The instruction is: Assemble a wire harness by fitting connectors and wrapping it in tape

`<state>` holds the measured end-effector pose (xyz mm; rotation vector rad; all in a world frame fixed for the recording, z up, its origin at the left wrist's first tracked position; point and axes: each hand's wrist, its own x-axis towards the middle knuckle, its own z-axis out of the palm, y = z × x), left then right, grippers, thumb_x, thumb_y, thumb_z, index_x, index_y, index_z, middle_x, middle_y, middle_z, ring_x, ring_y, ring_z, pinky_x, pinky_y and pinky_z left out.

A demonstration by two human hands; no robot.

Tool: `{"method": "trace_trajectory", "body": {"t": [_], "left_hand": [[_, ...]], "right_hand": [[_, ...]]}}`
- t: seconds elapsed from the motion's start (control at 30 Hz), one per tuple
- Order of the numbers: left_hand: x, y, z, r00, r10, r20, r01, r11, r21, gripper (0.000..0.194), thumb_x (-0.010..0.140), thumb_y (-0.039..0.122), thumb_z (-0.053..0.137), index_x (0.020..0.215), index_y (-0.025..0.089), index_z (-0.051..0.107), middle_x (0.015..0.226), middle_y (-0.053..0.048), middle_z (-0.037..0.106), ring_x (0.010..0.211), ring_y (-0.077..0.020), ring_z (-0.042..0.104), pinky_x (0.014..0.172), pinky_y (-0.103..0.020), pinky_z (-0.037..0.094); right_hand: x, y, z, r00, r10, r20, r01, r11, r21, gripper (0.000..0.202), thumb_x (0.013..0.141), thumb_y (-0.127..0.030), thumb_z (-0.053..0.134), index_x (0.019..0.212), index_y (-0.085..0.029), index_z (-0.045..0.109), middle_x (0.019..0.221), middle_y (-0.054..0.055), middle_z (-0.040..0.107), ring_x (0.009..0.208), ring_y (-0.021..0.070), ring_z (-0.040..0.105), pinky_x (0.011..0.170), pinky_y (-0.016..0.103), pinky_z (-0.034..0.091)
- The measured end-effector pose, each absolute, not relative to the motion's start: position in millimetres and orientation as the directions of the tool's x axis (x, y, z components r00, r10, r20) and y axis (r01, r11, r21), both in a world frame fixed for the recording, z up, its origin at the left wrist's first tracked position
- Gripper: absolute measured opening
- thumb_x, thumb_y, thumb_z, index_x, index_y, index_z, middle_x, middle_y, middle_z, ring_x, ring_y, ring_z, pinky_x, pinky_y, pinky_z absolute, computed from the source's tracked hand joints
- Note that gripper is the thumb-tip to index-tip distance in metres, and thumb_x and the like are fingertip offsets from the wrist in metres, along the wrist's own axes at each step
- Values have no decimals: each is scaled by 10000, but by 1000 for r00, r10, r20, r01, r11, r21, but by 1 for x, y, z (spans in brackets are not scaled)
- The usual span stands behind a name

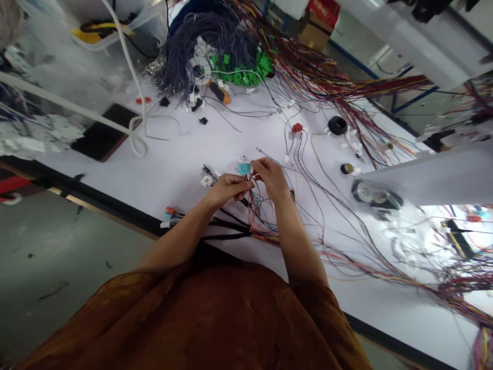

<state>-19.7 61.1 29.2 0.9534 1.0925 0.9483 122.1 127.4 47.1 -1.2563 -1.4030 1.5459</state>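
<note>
We are holding the blue connector [244, 168] above the near edge of the white table [215, 139], between the fingertips of both hands; our left hand [228, 190] is pinching at its lower side, where thin wires [256, 205] are running down; our right hand [269, 177] is closing its fingertips at the connector's right side; the hands are working close together, though we cannot tell whether they are touching. A white connector [207, 181] is lying just left of the left hand; black sleeves [231, 224] are fanning out leftward below it, an orange plug [170, 210] lying near their ends. Farther out, we are seeing a red connector [297, 128] beyond the right hand; a black ring [338, 125] is lying to its right; an orange-and-black tool [219, 92] is resting near the green connectors [250, 72]; a dark slab [102, 132] is lying at far left, a white cord [134, 136] crossing it.
</note>
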Motion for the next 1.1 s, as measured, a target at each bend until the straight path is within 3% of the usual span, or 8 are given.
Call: {"method": "trace_trajectory", "body": {"t": [0.2, 0.83, 0.97, 1.1], "left_hand": [[-17, 62, 31, 193, 945, -264, -136, 292, 947, 441, 744, 479, 740, 523, 148, 551, 458, 24, 512, 434, -58, 417, 461, -209, 329], [-18, 62, 26, 214, 941, -263, -119, 292, 949, 406, 744, 463, 731, 546, 139, 587, 455, 25, 526, 430, -56, 430, 457, -198, 334], [-18, 62, 24, 189, 947, -259, -132, 286, 949, 387, 737, 443, 735, 545, 143, 583, 454, 28, 526, 426, -55, 433, 454, -196, 333], [-20, 63, 21, 166, 956, -244, -150, 269, 951, 378, 743, 440, 727, 550, 146, 587, 461, 28, 524, 427, -59, 444, 450, -196, 334]], "right_hand": [[118, 129, 45, -216, 960, -177, 31, -175, -984, 263, 779, -439, 654, 756, -186, 585, 646, -39, 556, 573, 74, 503, 544, 210, 409], [106, 129, 49, -180, 973, -142, -13, -146, -989, 252, 796, -417, 657, 764, -176, 590, 630, -50, 526, 547, 67, 468, 520, 205, 367], [115, 124, 55, -200, 977, -79, 101, -60, -993, 259, 850, -432, 583, 824, -176, 611, 659, -40, 539, 579, 84, 475, 545, 217, 369], [137, 96, 56, -331, 942, -43, 382, 92, -920, 234, 868, -381, 569, 890, -169, 665, 700, -22, 590, 629, 104, 493, 603, 234, 377]]}}
